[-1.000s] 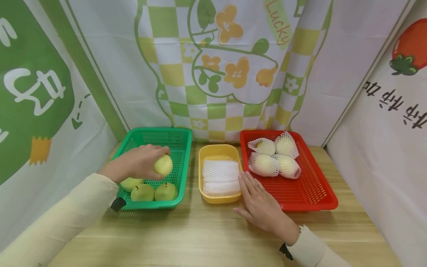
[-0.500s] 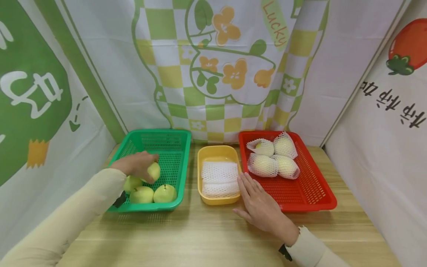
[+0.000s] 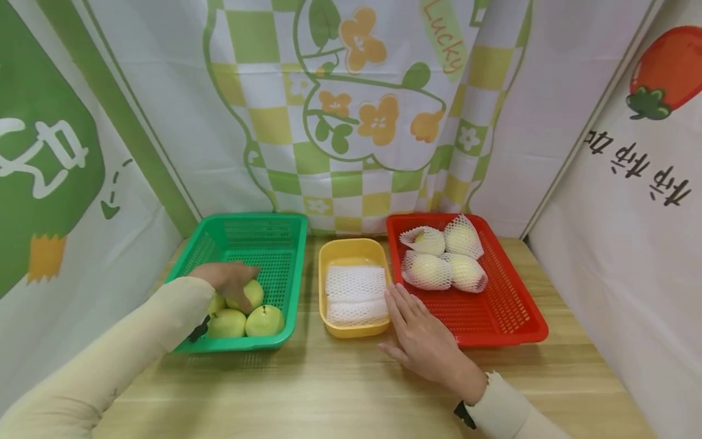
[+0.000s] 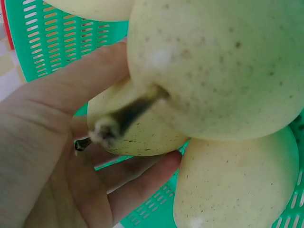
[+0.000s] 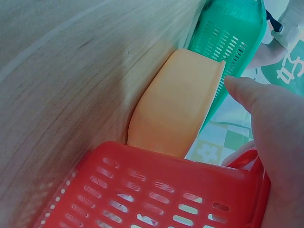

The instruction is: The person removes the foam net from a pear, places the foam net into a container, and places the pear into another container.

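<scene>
In the green basket (image 3: 298,286), my left hand (image 3: 227,280) reaches over a pale green pear (image 3: 253,295). Its fingers spread loosely around the fruit, with gaps showing in the left wrist view. Beside it lie a front right pear (image 3: 265,321), a front left pear (image 3: 227,324) and another pear partly hidden by the hand. A big pear with a dark stem (image 4: 128,114) fills much of the left wrist view. My right hand (image 3: 425,338) lies with straight fingers at the yellow container (image 3: 353,331), beside the red basket (image 3: 510,335). White foam nets (image 3: 356,294) lie inside the container.
Several net-wrapped pears (image 3: 426,271) sit at the back left of the red basket. The containers stand in a row on a wooden table (image 3: 329,390). A checked curtain (image 3: 351,183) hangs behind them, with printed walls at both sides.
My left hand has lowered the pear from mid-basket down and left among the others, and its fingers have loosened. The right hand has stayed put. The head view has shifted slightly.
</scene>
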Motion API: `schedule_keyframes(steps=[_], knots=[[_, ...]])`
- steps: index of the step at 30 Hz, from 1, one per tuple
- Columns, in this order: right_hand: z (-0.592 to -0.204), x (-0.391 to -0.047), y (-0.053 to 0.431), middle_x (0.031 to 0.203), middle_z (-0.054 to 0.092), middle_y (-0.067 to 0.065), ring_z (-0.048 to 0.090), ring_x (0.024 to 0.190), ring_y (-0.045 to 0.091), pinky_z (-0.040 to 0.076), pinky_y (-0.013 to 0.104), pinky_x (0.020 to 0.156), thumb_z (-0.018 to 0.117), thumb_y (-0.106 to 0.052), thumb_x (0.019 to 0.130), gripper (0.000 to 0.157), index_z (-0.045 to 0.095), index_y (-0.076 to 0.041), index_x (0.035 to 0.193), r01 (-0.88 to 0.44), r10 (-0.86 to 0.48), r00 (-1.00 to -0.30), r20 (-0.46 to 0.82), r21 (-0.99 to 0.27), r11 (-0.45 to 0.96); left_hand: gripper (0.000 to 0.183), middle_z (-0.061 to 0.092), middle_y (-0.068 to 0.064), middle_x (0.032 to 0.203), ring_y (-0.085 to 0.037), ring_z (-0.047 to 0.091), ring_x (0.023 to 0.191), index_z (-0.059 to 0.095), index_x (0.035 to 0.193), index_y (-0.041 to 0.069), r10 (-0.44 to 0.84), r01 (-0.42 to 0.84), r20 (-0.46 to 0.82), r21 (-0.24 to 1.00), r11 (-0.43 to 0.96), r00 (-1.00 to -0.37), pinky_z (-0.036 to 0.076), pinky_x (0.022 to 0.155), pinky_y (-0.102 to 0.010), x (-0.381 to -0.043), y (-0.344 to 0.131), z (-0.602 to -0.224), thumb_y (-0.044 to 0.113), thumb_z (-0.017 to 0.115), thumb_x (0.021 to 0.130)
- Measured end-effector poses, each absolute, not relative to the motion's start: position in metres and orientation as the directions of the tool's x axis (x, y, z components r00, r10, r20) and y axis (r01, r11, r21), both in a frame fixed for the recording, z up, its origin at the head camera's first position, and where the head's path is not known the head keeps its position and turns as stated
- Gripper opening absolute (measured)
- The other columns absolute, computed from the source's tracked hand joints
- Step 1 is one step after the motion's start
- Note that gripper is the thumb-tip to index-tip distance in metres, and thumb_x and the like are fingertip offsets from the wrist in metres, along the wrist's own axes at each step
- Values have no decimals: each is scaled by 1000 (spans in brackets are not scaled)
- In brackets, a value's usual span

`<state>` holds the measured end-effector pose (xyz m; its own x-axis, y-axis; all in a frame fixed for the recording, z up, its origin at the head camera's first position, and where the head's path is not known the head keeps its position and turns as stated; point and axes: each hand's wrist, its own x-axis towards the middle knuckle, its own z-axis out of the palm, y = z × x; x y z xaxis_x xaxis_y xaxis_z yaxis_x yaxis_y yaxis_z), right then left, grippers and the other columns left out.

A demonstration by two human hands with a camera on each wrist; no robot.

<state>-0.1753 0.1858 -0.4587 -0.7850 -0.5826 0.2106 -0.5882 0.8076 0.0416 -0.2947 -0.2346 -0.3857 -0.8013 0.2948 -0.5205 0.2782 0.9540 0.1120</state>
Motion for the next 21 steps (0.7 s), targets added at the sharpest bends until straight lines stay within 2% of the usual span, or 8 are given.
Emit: schedule_keyframes(steps=[9,15,21], knots=[[-459,-177,185,172,30,24,30,161,38,36,52,128,66,-57,99,97,27,4,164,-584,-582,-788,201,52,810,98,36,-28,167,-56,33,152,30,165,6,263,247,-553,105,963,-790,36,114,-77,-290,-234,-375,43,81,90],[-459,-176,185,172,29,24,29,161,39,35,52,128,64,-57,100,97,26,4,164,-585,-582,-791,187,44,810,86,31,-32,168,-56,28,154,28,163,-4,383,379,-489,113,919,-784,30,122,-73,-282,-225,-357,39,69,102],[-458,-175,186,173,27,24,29,161,40,34,52,128,66,-57,99,98,26,4,164,-586,-580,-792,191,31,810,79,32,-30,168,-51,33,154,32,163,-3,529,512,-331,144,847,-782,36,122,-67,-250,-206,-342,37,67,104]])
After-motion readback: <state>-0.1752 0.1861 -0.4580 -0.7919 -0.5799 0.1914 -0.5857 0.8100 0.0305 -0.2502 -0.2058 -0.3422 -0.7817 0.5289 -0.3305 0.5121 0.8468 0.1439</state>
